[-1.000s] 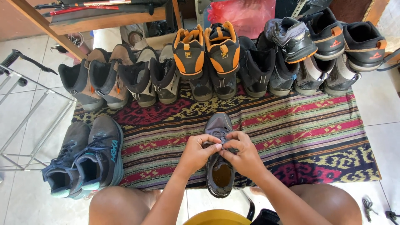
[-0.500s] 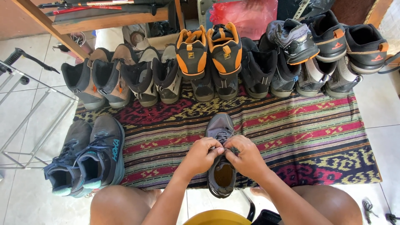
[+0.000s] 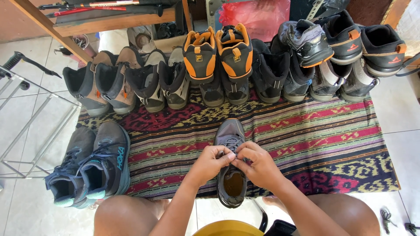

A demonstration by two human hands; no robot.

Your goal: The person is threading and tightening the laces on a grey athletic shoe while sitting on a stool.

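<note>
At the near edge sit the person's bare knees, with the rim of a yellow bucket (image 3: 228,228) between them. Just beyond, both hands meet over a dark grey shoe (image 3: 231,175) that lies toe-away on the striped woven mat (image 3: 332,135), its heel hanging off the mat's near edge. The left hand (image 3: 209,164) and the right hand (image 3: 259,166) are each pinched shut on the shoe's laces (image 3: 232,146) at the middle of the lacing, fingertips touching. Compared with a second ago the fingers have drawn closer together and sit a little tighter over the tongue, while the shoe itself has not shifted; the lacing work looks to be going on at the same eyelets rather than moving up or down.

To the left on the mat's corner rests a pair of dark blue trail shoes (image 3: 89,166) with teal soles. Farther off, a row of hiking boots lines the far edge of the mat, with an orange-and-black pair (image 3: 218,52) standing on top at the centre. A red plastic bag (image 3: 256,15) lies behind them.
</note>
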